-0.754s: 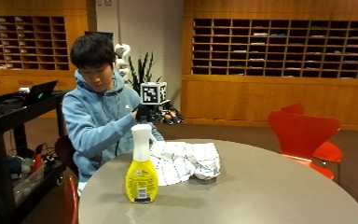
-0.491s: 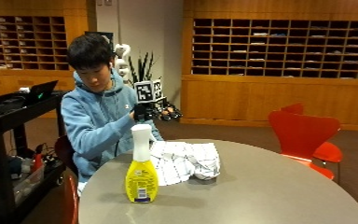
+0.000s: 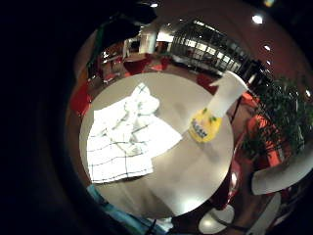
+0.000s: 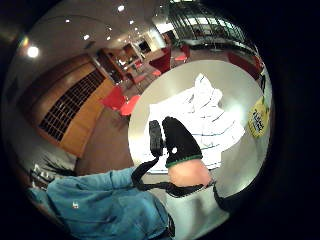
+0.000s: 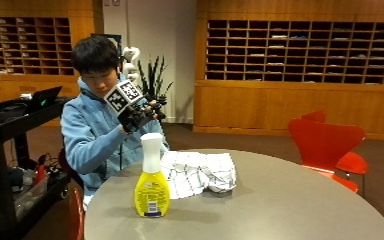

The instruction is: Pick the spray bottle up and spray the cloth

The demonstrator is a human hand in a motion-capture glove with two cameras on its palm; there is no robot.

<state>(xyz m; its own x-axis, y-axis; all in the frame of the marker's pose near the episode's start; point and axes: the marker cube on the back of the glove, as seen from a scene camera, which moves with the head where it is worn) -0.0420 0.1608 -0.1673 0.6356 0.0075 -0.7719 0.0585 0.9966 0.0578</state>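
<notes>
From the outside view, a person in a light blue hooded jacket [image 5: 89, 137] sits at the far edge of a round grey counter [image 5: 278, 205] with the black-gloved right hand [image 5: 139, 116] raised in front of the chest, well above the counter and apart from everything on it; its fingers look loosely curled and hold nothing. A yellow plastic spray bottle with a white trigger head [image 5: 151, 177] stands upright near the counter's edge closest to the camera, and a crumpled white cloth with a thin dark check pattern [image 5: 197, 172] lies just behind and beside it, toward the person. A red moulded chair [image 5: 326, 145] stands off to one side of the counter, a black cart [image 5: 9, 150] on the other, and wooden pigeonhole shelving [image 5: 305, 50] lines the back wall. In the little finger side palm view, the counter is seen from above with the checked cloth [image 3: 127, 134] spread and bunched on it and the spray bottle [image 3: 215, 110] standing close beside the cloth, not touching it as far as shows. In the thumb side palm view, a gloved fingertip over a bare finger base [image 4: 180, 150] sits in front of the cloth [image 4: 205, 120], the bottle's yellow body [image 4: 259, 119] shows at the counter's rim, and the blue jacket [image 4: 95, 205] fills the near edge.
</notes>
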